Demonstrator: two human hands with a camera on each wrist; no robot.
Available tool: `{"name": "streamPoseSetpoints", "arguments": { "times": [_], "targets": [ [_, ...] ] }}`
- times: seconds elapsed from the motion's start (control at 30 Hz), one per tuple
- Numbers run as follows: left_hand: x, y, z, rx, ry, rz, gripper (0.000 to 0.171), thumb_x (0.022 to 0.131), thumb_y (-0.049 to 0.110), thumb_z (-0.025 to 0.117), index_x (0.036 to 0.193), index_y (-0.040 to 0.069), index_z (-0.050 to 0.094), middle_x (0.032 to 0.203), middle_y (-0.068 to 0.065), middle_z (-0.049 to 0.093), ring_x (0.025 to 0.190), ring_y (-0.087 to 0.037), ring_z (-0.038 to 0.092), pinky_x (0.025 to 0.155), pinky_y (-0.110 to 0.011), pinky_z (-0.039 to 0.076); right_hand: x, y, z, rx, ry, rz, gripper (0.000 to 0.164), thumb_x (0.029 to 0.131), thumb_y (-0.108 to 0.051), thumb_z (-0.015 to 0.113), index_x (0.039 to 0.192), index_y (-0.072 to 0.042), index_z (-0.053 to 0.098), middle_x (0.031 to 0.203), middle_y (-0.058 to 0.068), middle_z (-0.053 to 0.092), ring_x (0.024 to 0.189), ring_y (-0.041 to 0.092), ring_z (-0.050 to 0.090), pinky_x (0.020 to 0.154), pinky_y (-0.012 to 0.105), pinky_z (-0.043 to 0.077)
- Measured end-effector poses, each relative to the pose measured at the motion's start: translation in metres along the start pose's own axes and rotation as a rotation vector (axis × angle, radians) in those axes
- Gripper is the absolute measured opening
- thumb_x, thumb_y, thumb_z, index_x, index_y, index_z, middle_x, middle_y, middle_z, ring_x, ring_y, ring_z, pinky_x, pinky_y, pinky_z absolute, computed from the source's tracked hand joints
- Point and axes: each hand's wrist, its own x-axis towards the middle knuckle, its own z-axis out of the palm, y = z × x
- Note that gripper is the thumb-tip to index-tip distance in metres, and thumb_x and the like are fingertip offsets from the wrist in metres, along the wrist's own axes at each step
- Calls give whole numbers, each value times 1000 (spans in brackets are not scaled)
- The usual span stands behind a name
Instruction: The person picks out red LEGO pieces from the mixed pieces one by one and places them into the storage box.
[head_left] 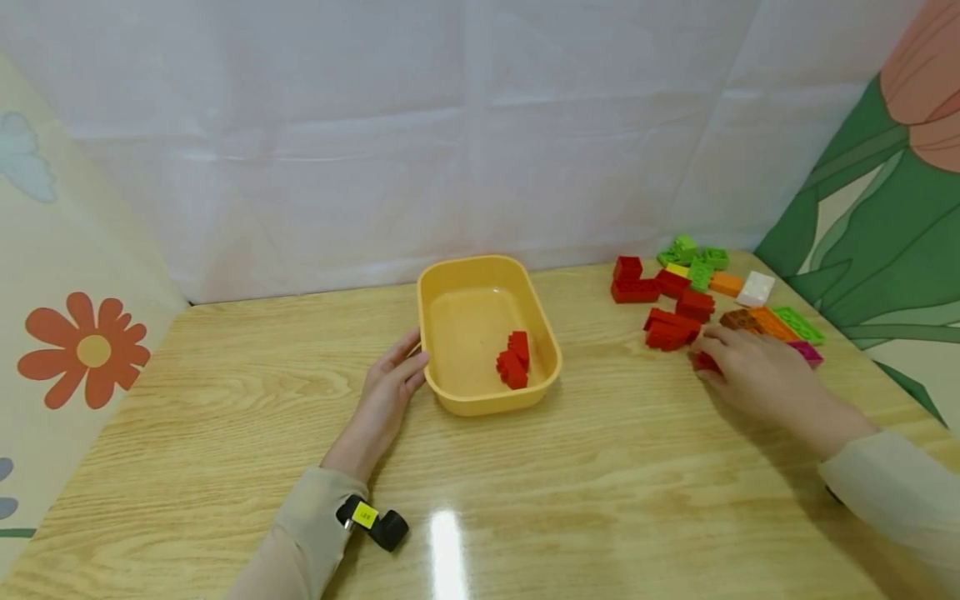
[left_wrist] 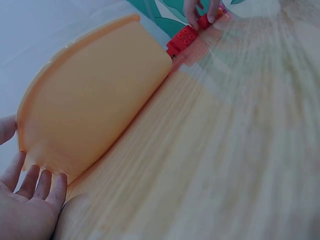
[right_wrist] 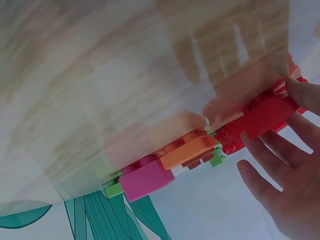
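Note:
A yellow plastic basin (head_left: pixel 491 406) stands on the wooden table, with a few red toy bricks (head_left: pixel 514 367) in its near right part. My left hand (head_left: pixel 384 390) touches the basin's left side from outside, fingers spread along the wall and thumb at the rim in the left wrist view. On the right, my right hand (head_left: pixel 757 371) pinches a red brick (right_wrist: pixel 267 117) between thumb and fingers, low over the table. The back of that hand covers most of the brick in the head view. Just beyond its fingertips lie other red bricks (head_left: pixel 670 330).
More red bricks (head_left: pixel 635 290) lie farther back. Green bricks (head_left: pixel 701 273), an orange brick (head_left: pixel 726 283) and a white brick (head_left: pixel 756 288) lie near the wall cloth. Beside the right hand are a brown brick (head_left: pixel 738 320) and a magenta brick (right_wrist: pixel 146 180). Flowered panels (head_left: pixel 892 208) border both sides.

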Motion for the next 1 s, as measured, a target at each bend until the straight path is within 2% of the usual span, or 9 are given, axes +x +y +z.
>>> {"name": "streamPoseSetpoints", "arguments": {
  "times": [0.4, 0.7, 0.87, 1.0],
  "targets": [
    [1, -1, 0, -5, 3, -8, 55, 93, 6, 51, 144, 1, 33, 153, -14, 34, 132, -23, 40, 88, -10, 51, 0, 0, 2, 9, 57, -18, 24, 75, -17, 72, 96, -5, 67, 102, 25, 66, 88, 41, 60, 69, 61, 55],
    [0, -1, -1, -11, 4, -9, 54, 93, 6, 51, 144, 1, 33, 153, -13, 34, 132, -22, 40, 90, -11, 51, 2, -6, -6, 2, 4, 11, 37, 78, -22, 71, 108, 0, 66, 114, 29, 63, 101, 47, 56, 80, 65, 52],
    [0, -1, -1, -5, -3, -4, 54, 94, 6, 50, 145, 1, 33, 153, -14, 33, 132, -22, 40, 91, -12, 50, 3, -13, -11, 10, -2, -8, 33, 79, -22, 70, 106, -3, 67, 112, 27, 63, 98, 47, 58, 80, 64, 52],
    [0, -1, -1, -14, -3, 1, 54, 93, 6, 50, 144, 1, 34, 153, -14, 34, 132, -22, 40, 90, -11, 51, 5, -20, -13, 15, 32, -11, 30, 79, -23, 70, 103, -4, 68, 107, 23, 65, 97, 43, 59, 80, 62, 53]
  ]
}}
